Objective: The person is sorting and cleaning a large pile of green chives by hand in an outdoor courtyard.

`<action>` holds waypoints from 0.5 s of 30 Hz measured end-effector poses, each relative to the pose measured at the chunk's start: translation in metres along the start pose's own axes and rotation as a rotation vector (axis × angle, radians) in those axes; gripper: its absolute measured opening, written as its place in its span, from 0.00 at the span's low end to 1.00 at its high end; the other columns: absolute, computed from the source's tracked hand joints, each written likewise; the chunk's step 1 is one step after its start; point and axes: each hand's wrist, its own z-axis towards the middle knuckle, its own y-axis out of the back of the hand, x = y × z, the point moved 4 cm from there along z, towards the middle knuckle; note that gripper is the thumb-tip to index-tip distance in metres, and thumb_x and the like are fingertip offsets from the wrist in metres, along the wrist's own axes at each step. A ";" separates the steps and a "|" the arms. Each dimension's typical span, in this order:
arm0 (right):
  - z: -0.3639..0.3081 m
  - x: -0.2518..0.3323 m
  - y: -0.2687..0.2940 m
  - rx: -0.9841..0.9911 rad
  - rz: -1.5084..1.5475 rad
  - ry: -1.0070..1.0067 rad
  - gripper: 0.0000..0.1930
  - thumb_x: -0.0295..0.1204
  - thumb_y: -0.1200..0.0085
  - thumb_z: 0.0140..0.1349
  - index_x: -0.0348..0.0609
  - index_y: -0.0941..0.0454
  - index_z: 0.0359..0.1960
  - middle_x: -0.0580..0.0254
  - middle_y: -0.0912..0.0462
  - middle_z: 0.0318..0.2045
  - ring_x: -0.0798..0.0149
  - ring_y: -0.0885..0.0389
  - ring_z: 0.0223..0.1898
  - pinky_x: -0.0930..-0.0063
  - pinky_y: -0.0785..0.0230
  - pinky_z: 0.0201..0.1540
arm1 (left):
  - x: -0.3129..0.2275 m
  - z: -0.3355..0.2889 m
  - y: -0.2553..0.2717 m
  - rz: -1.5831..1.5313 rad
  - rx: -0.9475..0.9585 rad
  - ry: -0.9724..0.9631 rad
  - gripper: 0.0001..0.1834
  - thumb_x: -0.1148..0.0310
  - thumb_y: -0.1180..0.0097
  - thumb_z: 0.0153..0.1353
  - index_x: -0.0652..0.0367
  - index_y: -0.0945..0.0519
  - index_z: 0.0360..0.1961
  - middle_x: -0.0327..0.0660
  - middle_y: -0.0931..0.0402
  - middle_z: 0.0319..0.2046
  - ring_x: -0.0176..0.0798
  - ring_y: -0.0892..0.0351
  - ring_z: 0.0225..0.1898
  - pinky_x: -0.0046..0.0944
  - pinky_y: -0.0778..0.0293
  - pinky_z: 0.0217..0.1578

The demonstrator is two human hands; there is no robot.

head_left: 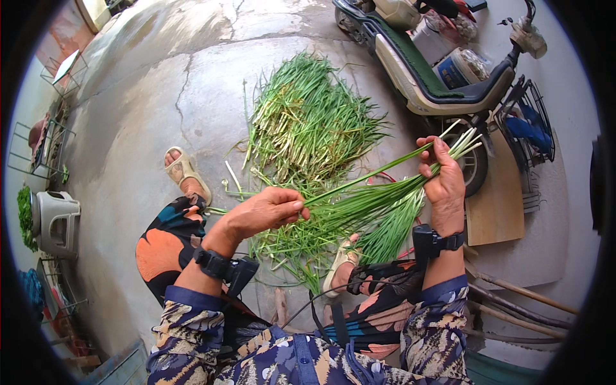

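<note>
My right hand (pixel 443 170) is closed around a bunch of garlic chives (pixel 385 196), the white stem ends sticking out past the thumb. Between my left hand (pixel 273 208) and the right one stretches a single green chive (pixel 366 175), its leaf end pinched in my left fingers. Ahead on the floor lies a large heap of chives (pixel 314 115), green tops away from me and pale stems nearer. Loose leaves and scraps (pixel 282 244) are scattered below my left hand. Under the held bunch, more chives (pixel 394 231) lie together beside my right foot.
An electric scooter (pixel 436 90) stands at the far right, with buckets (pixel 459 67) beside it. A wooden board (pixel 497 199) and several poles (pixel 523 292) lie at the right. On the left are a grey plastic stool (pixel 59 224) with greens on it and wire racks (pixel 45 144).
</note>
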 end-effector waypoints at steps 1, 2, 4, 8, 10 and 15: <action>0.001 0.007 0.014 -0.046 0.000 0.026 0.08 0.32 0.51 0.65 0.40 0.25 0.36 0.56 0.20 0.36 0.74 0.30 0.29 0.85 0.42 0.21 | 0.002 -0.002 0.002 0.045 0.003 0.023 0.15 0.60 0.54 0.68 0.61 0.23 0.37 0.26 0.38 0.19 0.21 0.44 0.21 0.24 0.47 0.21; 0.002 0.013 0.026 -0.068 0.015 0.042 0.08 0.31 0.51 0.65 0.40 0.25 0.36 0.56 0.20 0.36 0.74 0.30 0.29 0.84 0.42 0.21 | 0.001 -0.004 0.002 0.065 0.015 0.046 0.15 0.60 0.54 0.68 0.61 0.24 0.37 0.27 0.38 0.19 0.21 0.44 0.21 0.24 0.48 0.21; 0.004 0.019 0.042 -0.081 0.037 0.071 0.07 0.32 0.51 0.65 0.40 0.25 0.36 0.55 0.20 0.36 0.73 0.30 0.29 0.84 0.42 0.22 | -0.001 -0.007 0.002 0.071 -0.006 0.073 0.14 0.62 0.55 0.67 0.62 0.24 0.36 0.27 0.38 0.19 0.22 0.44 0.21 0.24 0.48 0.20; 0.003 0.020 0.064 -0.074 0.024 0.106 0.08 0.33 0.50 0.65 0.41 0.25 0.36 0.53 0.19 0.38 0.71 0.27 0.29 0.80 0.37 0.26 | 0.002 -0.003 -0.002 0.099 -0.045 0.036 0.10 0.69 0.57 0.63 0.61 0.24 0.33 0.27 0.38 0.18 0.21 0.45 0.19 0.24 0.49 0.19; -0.002 0.021 0.066 -0.036 -0.046 0.120 0.10 0.34 0.51 0.65 0.41 0.25 0.35 0.52 0.19 0.38 0.66 0.22 0.35 0.73 0.29 0.35 | 0.002 0.005 -0.004 0.114 -0.093 0.032 0.10 0.71 0.58 0.60 0.61 0.24 0.31 0.27 0.38 0.17 0.21 0.45 0.18 0.24 0.49 0.18; -0.014 0.040 0.098 -0.133 -0.029 0.148 0.09 0.34 0.53 0.66 0.40 0.28 0.34 0.51 0.19 0.34 0.53 0.19 0.37 0.54 0.25 0.42 | 0.005 0.021 0.000 0.074 -0.342 -0.039 0.11 0.77 0.62 0.53 0.63 0.24 0.24 0.29 0.36 0.15 0.23 0.44 0.18 0.26 0.48 0.19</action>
